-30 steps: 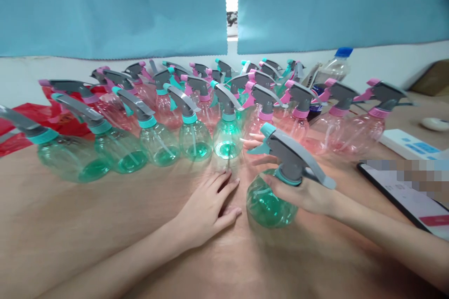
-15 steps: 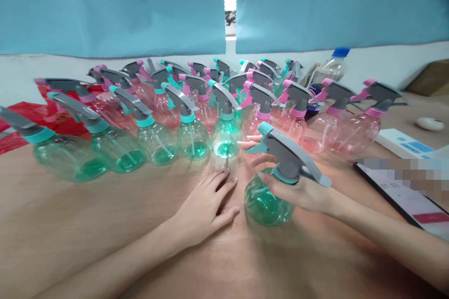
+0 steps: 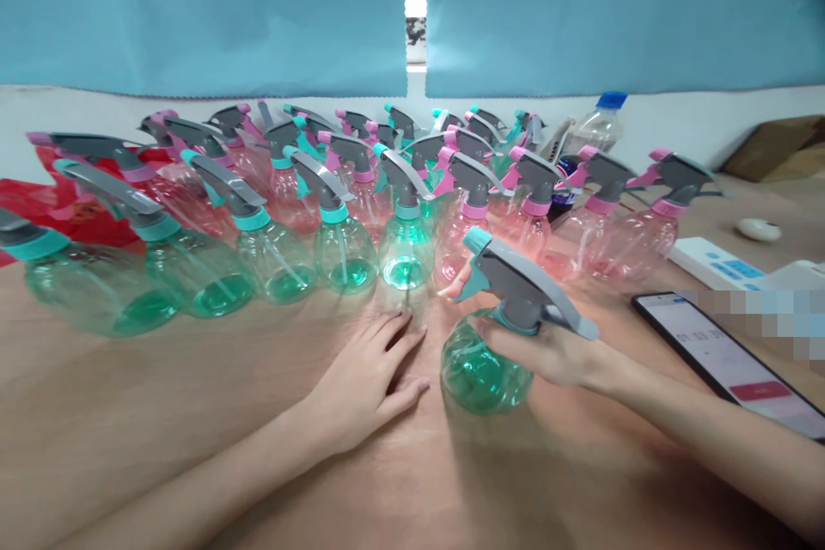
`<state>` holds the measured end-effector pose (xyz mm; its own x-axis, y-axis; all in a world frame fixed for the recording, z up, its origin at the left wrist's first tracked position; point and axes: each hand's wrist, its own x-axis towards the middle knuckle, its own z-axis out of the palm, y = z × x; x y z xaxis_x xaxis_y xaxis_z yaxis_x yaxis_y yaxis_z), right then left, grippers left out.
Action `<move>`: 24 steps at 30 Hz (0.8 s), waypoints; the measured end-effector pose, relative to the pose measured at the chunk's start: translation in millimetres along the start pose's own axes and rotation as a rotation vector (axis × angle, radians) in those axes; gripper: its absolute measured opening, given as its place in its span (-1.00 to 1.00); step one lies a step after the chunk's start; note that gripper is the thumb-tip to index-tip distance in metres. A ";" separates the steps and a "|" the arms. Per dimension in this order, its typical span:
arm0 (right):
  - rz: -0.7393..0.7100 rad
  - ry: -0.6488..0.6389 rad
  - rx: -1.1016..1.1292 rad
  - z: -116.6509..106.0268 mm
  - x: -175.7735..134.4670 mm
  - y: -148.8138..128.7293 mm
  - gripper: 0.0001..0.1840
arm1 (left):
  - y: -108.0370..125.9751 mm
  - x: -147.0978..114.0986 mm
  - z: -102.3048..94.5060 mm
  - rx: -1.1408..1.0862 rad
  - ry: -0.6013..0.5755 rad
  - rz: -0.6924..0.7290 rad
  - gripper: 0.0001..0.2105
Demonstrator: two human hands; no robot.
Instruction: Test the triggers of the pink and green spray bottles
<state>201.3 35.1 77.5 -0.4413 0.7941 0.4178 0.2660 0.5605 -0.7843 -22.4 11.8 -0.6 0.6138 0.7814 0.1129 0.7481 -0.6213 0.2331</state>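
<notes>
My right hand (image 3: 547, 348) is wrapped round the neck of a spray bottle (image 3: 486, 365), a clear green one with a grey trigger head and turquoise collar. Its nozzle points to the left and the bottle leans slightly; whether its base touches the table I cannot tell. Fingers on its far side are partly hidden. My left hand (image 3: 370, 382) lies flat on the table (image 3: 245, 430) to the left of that bottle, fingers apart and holding nothing. Just beyond my left fingertips stands another green spray bottle (image 3: 406, 253).
Rows of green and pink spray bottles (image 3: 473, 198) fill the back. Red plastic (image 3: 96, 219) lies behind them at left. At right are a phone (image 3: 722, 352), a white box (image 3: 709, 262), a white mouse-like object (image 3: 759, 229) and a blue-capped bottle (image 3: 599, 125).
The whole view has shifted a little, so things appear slightly farther left. Fewer fingers of my right hand show beyond the trigger, where they have curled in. My left hand stays flat.
</notes>
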 end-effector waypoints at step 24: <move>-0.147 -0.032 0.164 4.8 -3.8 24.0 -0.41 | -1.1 0.6 2.6 0.026 0.016 0.006 -0.51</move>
<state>205.3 44.5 54.9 -0.4925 0.6974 0.5206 0.0548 0.6218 -0.7812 -22.2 12.8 -3.3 0.6144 0.7783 0.1296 0.7507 -0.6271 0.2076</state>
